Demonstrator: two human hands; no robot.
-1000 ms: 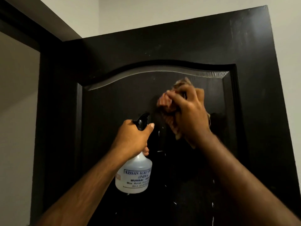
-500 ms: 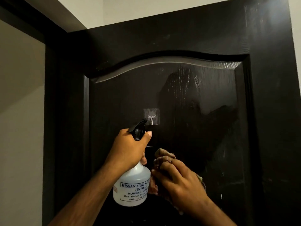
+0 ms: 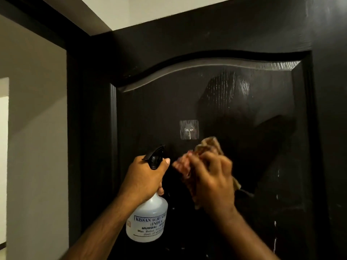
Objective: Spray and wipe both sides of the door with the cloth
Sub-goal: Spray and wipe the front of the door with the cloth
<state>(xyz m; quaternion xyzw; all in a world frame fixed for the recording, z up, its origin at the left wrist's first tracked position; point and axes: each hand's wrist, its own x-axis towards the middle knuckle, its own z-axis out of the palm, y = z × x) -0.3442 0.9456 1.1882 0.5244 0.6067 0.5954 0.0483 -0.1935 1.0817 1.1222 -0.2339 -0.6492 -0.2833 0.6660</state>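
A black panelled door (image 3: 234, 44) with an arched inset fills most of the view. My left hand (image 3: 143, 182) grips the neck of a translucent white spray bottle (image 3: 147, 220) with a black trigger head, held upright close to the door panel. My right hand (image 3: 214, 180) presses a crumpled brownish-pink cloth (image 3: 208, 145) against the panel, just below and right of a clear adhesive hook (image 3: 189, 129). Wet streaks shine on the panel above the cloth, and white drips run down at lower right.
The dark door frame (image 3: 75, 109) stands at the left, with a pale wall (image 3: 37, 128) and a lit opening beyond it. White ceiling shows above the door's top edge.
My right hand swept the cloth down from the upper panel to low beside the bottle, then back up to just under the hook. The left hand with the bottle stayed roughly in place.
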